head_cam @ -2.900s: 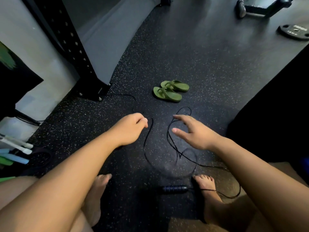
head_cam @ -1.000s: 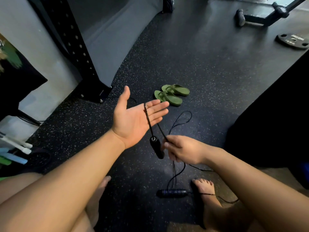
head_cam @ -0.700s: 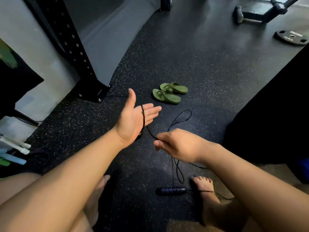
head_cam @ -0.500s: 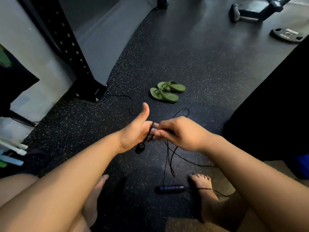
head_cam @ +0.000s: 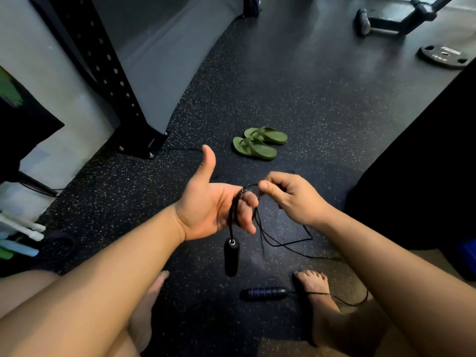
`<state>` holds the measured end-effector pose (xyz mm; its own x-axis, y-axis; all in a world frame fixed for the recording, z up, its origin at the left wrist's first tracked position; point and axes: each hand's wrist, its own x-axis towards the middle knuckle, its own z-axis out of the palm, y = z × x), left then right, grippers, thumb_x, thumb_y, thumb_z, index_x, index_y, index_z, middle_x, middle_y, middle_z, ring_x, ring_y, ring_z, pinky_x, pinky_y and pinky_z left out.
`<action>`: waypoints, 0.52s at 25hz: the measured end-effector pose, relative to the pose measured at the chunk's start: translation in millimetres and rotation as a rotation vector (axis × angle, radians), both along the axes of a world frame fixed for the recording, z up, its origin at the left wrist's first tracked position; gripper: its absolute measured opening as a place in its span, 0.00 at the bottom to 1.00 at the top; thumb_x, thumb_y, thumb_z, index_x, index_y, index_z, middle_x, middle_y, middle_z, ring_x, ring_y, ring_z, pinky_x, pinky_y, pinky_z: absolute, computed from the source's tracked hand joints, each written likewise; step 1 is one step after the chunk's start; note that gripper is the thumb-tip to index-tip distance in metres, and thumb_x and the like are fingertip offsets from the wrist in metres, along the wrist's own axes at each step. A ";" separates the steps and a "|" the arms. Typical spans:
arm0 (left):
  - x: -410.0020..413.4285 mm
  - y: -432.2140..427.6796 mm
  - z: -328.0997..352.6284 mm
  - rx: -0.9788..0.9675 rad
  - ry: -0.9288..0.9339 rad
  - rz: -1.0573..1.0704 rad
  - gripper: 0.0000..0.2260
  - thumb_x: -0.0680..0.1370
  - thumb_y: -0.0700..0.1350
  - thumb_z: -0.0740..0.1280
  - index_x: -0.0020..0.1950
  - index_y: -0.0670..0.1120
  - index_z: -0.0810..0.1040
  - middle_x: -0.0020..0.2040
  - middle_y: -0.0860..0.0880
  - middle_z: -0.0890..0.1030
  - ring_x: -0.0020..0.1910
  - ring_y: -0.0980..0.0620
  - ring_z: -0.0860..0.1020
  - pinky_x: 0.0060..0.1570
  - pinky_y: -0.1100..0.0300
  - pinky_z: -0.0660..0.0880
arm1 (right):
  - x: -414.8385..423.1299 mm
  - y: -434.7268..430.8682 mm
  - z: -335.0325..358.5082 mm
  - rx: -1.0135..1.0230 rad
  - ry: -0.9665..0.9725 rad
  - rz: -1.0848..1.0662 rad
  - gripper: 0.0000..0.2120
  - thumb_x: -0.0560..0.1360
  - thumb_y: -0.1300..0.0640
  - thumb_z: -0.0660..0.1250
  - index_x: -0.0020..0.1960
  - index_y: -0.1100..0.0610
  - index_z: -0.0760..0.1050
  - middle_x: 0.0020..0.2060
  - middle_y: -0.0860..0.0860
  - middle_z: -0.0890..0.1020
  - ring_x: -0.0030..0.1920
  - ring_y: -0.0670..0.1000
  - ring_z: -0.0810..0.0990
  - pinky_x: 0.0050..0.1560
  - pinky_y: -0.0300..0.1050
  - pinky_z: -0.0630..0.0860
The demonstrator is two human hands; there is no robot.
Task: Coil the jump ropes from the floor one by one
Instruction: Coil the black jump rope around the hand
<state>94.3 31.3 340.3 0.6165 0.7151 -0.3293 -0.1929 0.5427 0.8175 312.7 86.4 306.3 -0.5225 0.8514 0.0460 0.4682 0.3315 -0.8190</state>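
Single wide-angle head cam, faces fwd & down at floor (head_cam: pixel 296 81), w/ left hand (head_cam: pixel 213 210) & right hand (head_cam: pixel 291 197) close up.

Dim here; I see soft glare on the far speckled black rubber floor (head_cam: pixel 309 60), edges bowed, the thin black rope (head_cam: pixel 234 204) motion-blurred.

The black speckled floor (head_cam: pixel 296 94) carries a pair of green flip-flops (head_cam: pixel 258 145) just toward 12 o'clock of centre and a weight plate (head_cam: pixel 443 56) far out at 2 o'clock. At 6 o'clock a jump rope handle (head_cam: pixel 264 293) lies beside a bare foot (head_cam: pixel 316 292), and a black rack foot (head_cam: pixel 144 145) stands at 10 o'clock.
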 end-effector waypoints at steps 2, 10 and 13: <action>-3.0 2.0 0.5 -0.015 -0.112 0.139 0.51 0.63 0.83 0.43 0.45 0.40 0.83 0.35 0.43 0.83 0.39 0.42 0.84 0.47 0.54 0.80 | 0.2 -2.0 -13.7 -0.160 -0.017 -0.016 0.19 0.81 0.41 0.60 0.44 0.53 0.78 0.29 0.51 0.71 0.31 0.49 0.71 0.37 0.58 0.76; -14.3 16.2 -3.1 0.058 -0.191 0.537 0.53 0.70 0.81 0.42 0.66 0.37 0.74 0.59 0.39 0.83 0.63 0.40 0.80 0.70 0.48 0.69 | -18.2 -26.9 -21.4 -0.383 -0.312 0.291 0.16 0.86 0.48 0.54 0.53 0.57 0.76 0.31 0.47 0.73 0.32 0.48 0.73 0.41 0.47 0.73; -12.2 21.4 -8.9 0.066 0.013 0.598 0.51 0.70 0.78 0.47 0.73 0.36 0.68 0.63 0.41 0.83 0.66 0.43 0.80 0.75 0.46 0.63 | -26.5 -36.7 -5.1 -0.364 -0.323 0.384 0.16 0.86 0.49 0.55 0.55 0.58 0.76 0.32 0.45 0.72 0.31 0.41 0.71 0.39 0.39 0.71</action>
<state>82.2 52.8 331.4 0.0974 0.9559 -0.2772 -0.4388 0.2912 0.8501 286.2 49.7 301.2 -0.7335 0.5315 -0.4236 0.6142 0.2517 -0.7479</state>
